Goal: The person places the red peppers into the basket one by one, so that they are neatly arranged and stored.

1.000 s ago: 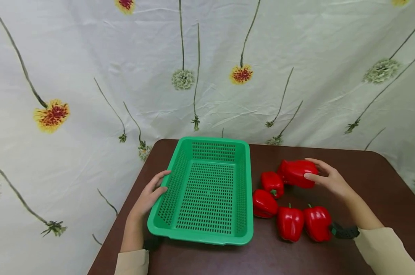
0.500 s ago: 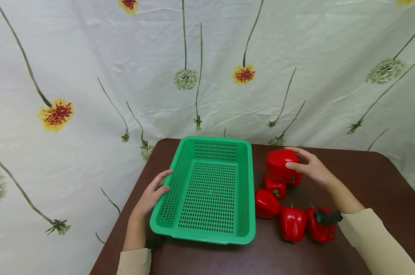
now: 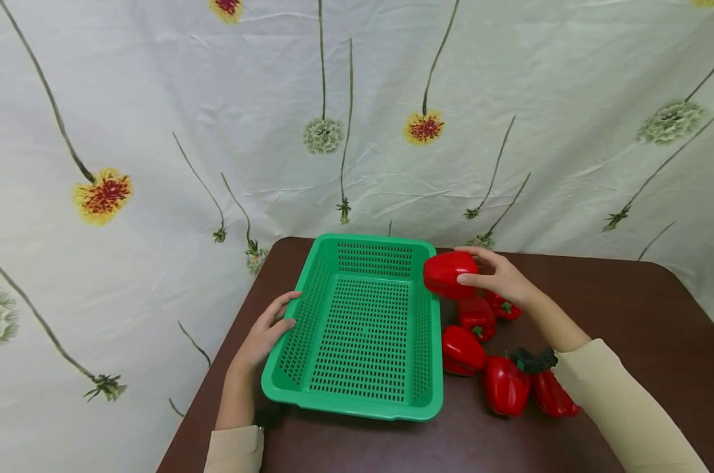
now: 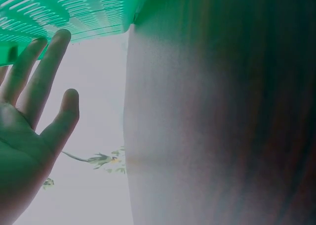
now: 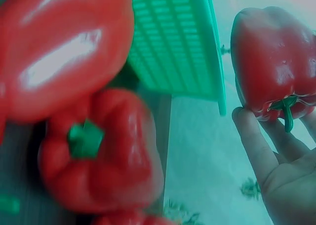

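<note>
My right hand [image 3: 501,279] holds a glossy red bell pepper [image 3: 448,272], gripping it between thumb and fingers above the far right rim of a green slotted basket [image 3: 353,407]. The right wrist view shows that bell pepper [image 5: 276,57] raised at the fingertips, its green stem pointing toward the palm. My left hand [image 3: 261,338] is at the basket's left rim, fingertips right at the edge. Seen from the left wrist, this hand [image 4: 29,116] has fairly straight fingers against the basket's side [image 4: 94,17], with the thumb apart. Nothing lies inside the basket.
Several more red peppers lie right of the basket: one near its wall [image 3: 462,350], another behind it [image 3: 475,318], a nearer one [image 3: 506,387], and one partly under the right wrist's black strap [image 3: 534,360]. A flower-print cloth [image 3: 244,98] hangs behind the dark table [image 3: 617,315].
My right hand has carried the bell pepper leftward from the pepper group to the basket's right rim, uncovering a pepper behind. My left hand stays at the left rim; the view shifts slightly.
</note>
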`<state>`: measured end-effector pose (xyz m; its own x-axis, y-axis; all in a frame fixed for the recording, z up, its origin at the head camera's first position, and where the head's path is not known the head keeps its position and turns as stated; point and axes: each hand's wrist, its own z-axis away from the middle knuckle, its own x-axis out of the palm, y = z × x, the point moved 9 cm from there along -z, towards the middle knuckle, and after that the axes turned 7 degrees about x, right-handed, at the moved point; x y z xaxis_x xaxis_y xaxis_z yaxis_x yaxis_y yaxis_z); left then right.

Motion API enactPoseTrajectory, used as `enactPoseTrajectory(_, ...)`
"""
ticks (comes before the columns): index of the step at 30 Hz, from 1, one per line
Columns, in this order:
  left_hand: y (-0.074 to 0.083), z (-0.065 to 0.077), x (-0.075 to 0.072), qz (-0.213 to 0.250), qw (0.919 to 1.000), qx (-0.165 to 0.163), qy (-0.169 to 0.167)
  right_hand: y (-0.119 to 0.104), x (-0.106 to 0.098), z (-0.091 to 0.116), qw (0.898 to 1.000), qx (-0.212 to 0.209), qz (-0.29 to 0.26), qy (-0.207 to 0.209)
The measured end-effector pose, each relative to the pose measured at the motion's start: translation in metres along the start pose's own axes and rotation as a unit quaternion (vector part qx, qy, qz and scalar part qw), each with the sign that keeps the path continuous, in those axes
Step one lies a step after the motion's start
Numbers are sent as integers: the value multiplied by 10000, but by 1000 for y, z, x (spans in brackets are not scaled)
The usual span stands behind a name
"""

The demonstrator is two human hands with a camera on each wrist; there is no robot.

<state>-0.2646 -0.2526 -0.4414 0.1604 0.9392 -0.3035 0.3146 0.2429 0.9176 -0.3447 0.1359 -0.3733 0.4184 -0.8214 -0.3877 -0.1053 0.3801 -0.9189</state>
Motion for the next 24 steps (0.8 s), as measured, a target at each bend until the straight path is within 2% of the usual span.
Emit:
enactPoseTrajectory(3,1,0,0,56,10000,-76,-10,-4,10,-6,9999,-64,-75,-77)
enactPoseTrajectory(11,26,2,4,73,9999,-128,-42,-16,27,-19,9981,-150,-520,-292)
enactPoseTrajectory(15,28,2,5,56,9999,-136,-44,-25,33,-24,9977,-284,-534,-314)
enactPoseTrajectory(24,29,2,5,84,9999,-131,-39,-38,48,-38,9969,-300,-593,-421)
